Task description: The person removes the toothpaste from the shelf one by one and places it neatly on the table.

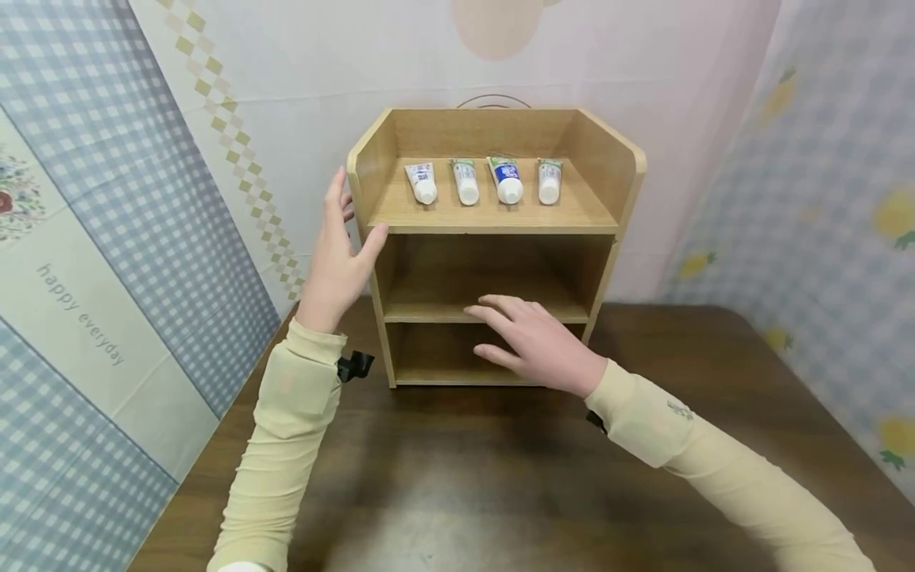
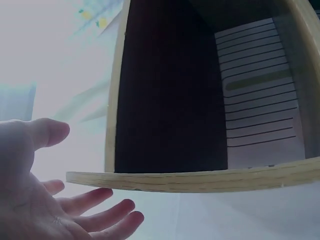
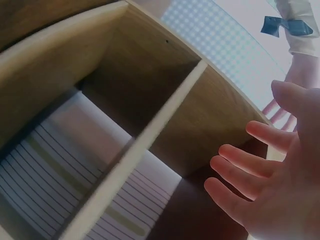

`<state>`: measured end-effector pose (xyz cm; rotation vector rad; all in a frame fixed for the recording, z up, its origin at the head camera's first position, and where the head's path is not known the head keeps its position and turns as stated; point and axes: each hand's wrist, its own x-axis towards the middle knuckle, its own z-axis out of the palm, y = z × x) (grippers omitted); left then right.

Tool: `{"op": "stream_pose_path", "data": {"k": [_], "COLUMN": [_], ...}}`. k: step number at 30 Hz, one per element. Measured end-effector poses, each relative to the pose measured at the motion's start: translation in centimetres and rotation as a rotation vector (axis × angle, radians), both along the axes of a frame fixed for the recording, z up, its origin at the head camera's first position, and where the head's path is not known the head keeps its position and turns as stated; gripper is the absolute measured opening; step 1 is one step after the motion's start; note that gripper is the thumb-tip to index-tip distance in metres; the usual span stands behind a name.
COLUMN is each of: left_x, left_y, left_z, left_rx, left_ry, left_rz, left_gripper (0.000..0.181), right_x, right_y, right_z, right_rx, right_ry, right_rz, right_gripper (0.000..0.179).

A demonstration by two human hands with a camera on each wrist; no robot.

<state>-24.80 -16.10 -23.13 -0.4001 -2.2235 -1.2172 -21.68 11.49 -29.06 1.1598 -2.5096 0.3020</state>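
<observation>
A light wooden shelf unit [image 1: 493,229] stands on the table, with several white tubes in a row on its top board, caps toward me. One tube [image 1: 508,181] has a blue label; the leftmost tube [image 1: 422,184] lies slightly tilted. My left hand [image 1: 339,254] is at the unit's left side panel, fingers outside it and thumb toward the front edge; whether it touches cannot be told. In the left wrist view that hand [image 2: 65,195] has its fingers spread. My right hand [image 1: 539,342] hovers before the lower shelves, fingers extended and holding nothing. The right wrist view shows this hand [image 3: 270,170] beside the compartments.
The dark brown table [image 1: 457,477] extends in front and to both sides of the unit. A pale cloth [image 1: 286,63] hangs behind it. Blue checked fabric [image 1: 93,199] borders the left, and a cloth with yellow pineapples [image 1: 808,199] the right.
</observation>
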Motion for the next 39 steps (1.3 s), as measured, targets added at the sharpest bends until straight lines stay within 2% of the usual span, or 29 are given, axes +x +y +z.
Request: {"op": "stream_pose_path", "data": {"k": [4,9,15,20,31,35,39], "left_x": [-1.2,-2.3,-3.4,-4.4,-5.6,-5.8,-5.8], "left_y": [0.3,0.9,1.1,1.0,1.5,1.6,1.4], "left_z": [0.3,0.5,0.6,0.6,0.0,-0.3,-0.4], "left_rx": [0.078,0.13,0.177,0.207,0.175,0.189,0.206], "left_ry": [0.023,0.04,0.037,0.053,0.158,0.172,0.185], "left_rz": [-0.016,0.018,0.054,0.076,0.163,0.164,0.153], "left_gripper": [0.076,0.076,0.076,0.07,0.071,0.075,0.076], "right_x": [-0.4,-0.9,-1.2,-1.0,-2.2,-2.8,-4.1], "right_y": [-0.8,-1.8,-3.2,-4.2,-5.7,-6.4,-7.3], "right_z": [1.3,2.5,3.7,5.1,7.3,8.0,8.7], "right_rx": [-0.027,-0.062,-0.111,-0.143,-0.147,-0.139,-0.162], "right_ry": [0.058,0.132,0.136,0.136,0.156,0.162,0.182], "right_rz": [0.002,-0.001,0.007,0.024,-0.005,0.01,0.003], "right_gripper": [0.051,0.05,0.048,0.043,0.036,0.035,0.035]}}
